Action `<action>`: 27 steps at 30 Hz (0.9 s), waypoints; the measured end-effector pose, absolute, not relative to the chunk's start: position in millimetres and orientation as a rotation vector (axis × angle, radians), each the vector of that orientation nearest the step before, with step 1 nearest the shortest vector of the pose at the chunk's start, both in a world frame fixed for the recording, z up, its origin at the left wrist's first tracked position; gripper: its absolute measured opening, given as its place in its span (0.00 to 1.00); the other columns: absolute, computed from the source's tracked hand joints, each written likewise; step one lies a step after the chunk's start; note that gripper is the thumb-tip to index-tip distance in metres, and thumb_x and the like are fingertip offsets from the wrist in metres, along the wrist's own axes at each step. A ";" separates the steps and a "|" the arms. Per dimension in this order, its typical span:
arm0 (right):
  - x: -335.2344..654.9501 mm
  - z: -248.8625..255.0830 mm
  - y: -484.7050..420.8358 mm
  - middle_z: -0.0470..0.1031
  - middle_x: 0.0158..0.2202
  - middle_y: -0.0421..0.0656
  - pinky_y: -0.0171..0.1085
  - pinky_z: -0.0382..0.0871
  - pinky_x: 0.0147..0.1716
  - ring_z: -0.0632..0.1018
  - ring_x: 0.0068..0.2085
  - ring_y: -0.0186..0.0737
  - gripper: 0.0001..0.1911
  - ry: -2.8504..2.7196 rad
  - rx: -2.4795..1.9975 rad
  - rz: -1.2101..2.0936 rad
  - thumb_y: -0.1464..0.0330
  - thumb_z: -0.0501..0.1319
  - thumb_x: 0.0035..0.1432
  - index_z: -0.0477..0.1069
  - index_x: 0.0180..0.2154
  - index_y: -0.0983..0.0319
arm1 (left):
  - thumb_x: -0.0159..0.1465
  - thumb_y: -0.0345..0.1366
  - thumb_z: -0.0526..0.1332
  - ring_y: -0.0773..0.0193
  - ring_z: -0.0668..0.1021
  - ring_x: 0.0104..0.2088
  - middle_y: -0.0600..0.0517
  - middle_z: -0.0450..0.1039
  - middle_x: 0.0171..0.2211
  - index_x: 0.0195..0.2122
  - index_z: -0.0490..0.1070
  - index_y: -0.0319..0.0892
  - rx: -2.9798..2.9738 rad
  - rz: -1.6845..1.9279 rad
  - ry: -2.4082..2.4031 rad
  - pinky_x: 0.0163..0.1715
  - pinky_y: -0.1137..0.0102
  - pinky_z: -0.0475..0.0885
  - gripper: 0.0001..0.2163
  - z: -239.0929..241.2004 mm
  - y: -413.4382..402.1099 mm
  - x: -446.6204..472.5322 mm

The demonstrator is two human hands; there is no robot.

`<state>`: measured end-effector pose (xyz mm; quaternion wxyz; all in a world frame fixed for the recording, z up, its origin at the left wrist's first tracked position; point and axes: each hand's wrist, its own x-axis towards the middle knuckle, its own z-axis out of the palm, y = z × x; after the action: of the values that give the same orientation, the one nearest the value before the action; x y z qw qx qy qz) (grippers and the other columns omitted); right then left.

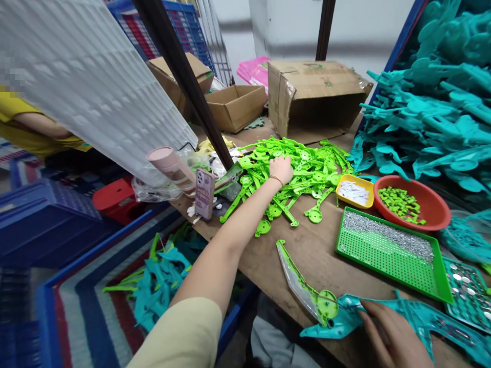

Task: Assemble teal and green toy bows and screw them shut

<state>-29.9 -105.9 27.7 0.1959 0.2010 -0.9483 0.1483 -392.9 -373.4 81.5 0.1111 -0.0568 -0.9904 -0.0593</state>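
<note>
My left hand (281, 169), arm stretched out, is closed among a pile of lime-green plastic parts (314, 212) with round, holed ends; what its fingers hold is hidden. At the table's near edge, my right hand (397, 337) grips a long teal plastic part (343, 327), thumb and fingers near its narrow end. A single curved green part (328, 305) with a clear strip lies against the tip of that teal part, its thin end pointing away from me. Small metal pieces show in the teal part further right.
A green perforated tray (378, 258) holds small metal pins. Beside it are a yellow dish (371, 199) of white slips and a red bowl (441, 212) of green bits. Teal parts (441, 112) heap up at right. A phone (204, 195) and pink tumbler (172, 166) stand left.
</note>
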 end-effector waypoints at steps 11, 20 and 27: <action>-72.9 99.9 -147.2 0.80 0.37 0.43 0.38 0.73 0.35 0.79 0.35 0.38 0.12 -2.642 0.884 0.227 0.63 0.54 0.65 0.72 0.44 0.60 | 0.66 0.48 0.54 0.54 0.68 0.54 0.45 0.69 0.52 0.47 0.72 0.42 -0.644 -0.257 -2.801 0.56 0.62 0.61 0.17 99.2 -394.7 -310.3; -136.3 155.0 -136.8 0.78 0.35 0.45 0.38 0.69 0.35 0.77 0.35 0.39 0.12 -2.556 0.845 0.146 0.63 0.54 0.65 0.71 0.44 0.62 | 0.64 0.26 0.51 0.45 0.60 0.64 0.34 0.61 0.59 0.58 0.63 0.34 -0.316 -0.139 -2.985 0.59 0.50 0.57 0.21 120.5 -386.6 -473.8; -156.3 127.2 -137.4 0.77 0.34 0.43 0.38 0.68 0.34 0.75 0.34 0.38 0.08 -2.619 0.836 0.186 0.68 0.55 0.65 0.71 0.42 0.61 | 0.64 0.38 0.62 0.54 0.73 0.53 0.44 0.66 0.57 0.58 0.63 0.43 -0.590 0.009 -3.155 0.51 0.54 0.71 0.22 113.6 -405.0 -525.7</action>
<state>-156.3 -137.4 127.2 0.1919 0.2976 -0.9328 0.0664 -525.7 -405.0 113.6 -0.0338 -0.1836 -0.9824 0.0028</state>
